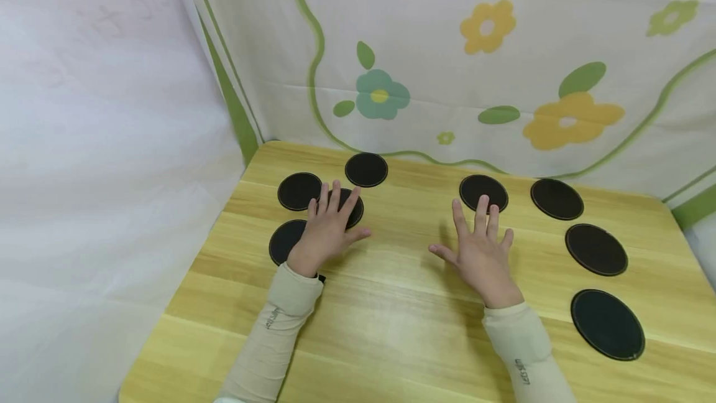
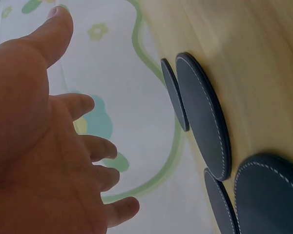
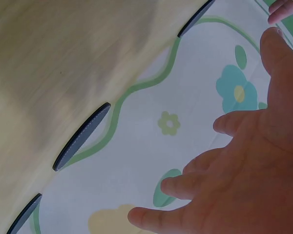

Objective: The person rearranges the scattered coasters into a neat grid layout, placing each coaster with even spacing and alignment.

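Note:
Both hands hover palm down above a wooden table, fingers spread, holding nothing. My left hand (image 1: 324, 232) partly covers a round black coaster (image 1: 353, 209) and overlaps the edge of another coaster (image 1: 285, 241). In the left wrist view the stitched coasters (image 2: 202, 112) lie flat below the palm, with a gap between. My right hand (image 1: 483, 257) has its fingertips overlapping a coaster (image 1: 481, 190) in the head view. From the right wrist, that hand (image 3: 239, 180) shows well above the tabletop, and a coaster (image 3: 83, 136) lies on the wood apart from it.
More coasters lie at the left, one (image 1: 299, 191) near the corner and one (image 1: 366, 170) by the back edge. Along the right side lie three others, including a near one (image 1: 607, 324). A white flowered cloth (image 1: 425, 67) hangs behind the wooden table (image 1: 380, 334).

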